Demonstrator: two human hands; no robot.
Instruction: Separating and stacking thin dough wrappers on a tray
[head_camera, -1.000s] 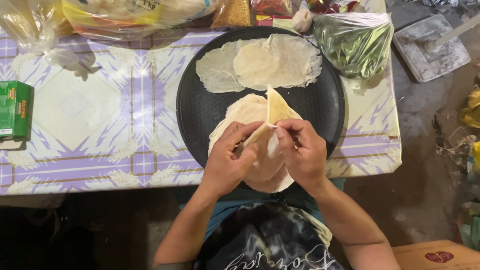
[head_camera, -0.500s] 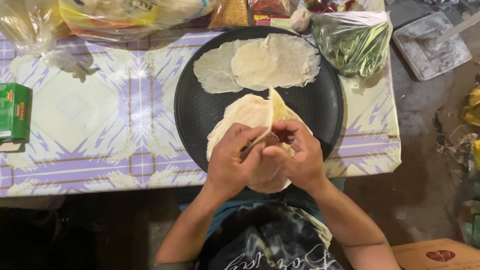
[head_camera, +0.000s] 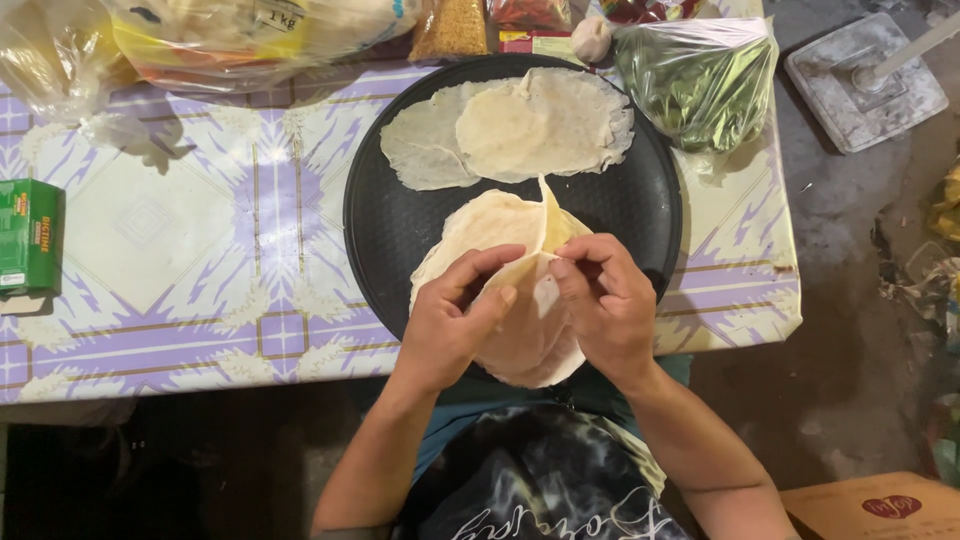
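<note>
While the left hand (head_camera: 452, 325) and right hand (head_camera: 600, 305) pinch together on a thin wrapper (head_camera: 547, 225) lifted off the stack (head_camera: 480, 225) at the tray's (head_camera: 390, 215) near edge, a hard tug could likely tear it.

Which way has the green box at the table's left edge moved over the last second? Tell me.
No. The green box sits slightly lower in the frame, but the patterned tablecloth shifts with it, so only the camera moved.

table (head_camera: 150, 250): purple-and-white patterned cloth | floor (head_camera: 860, 250): grey, dirty concrete | right: litter (head_camera: 935, 275) | light: dim
</note>
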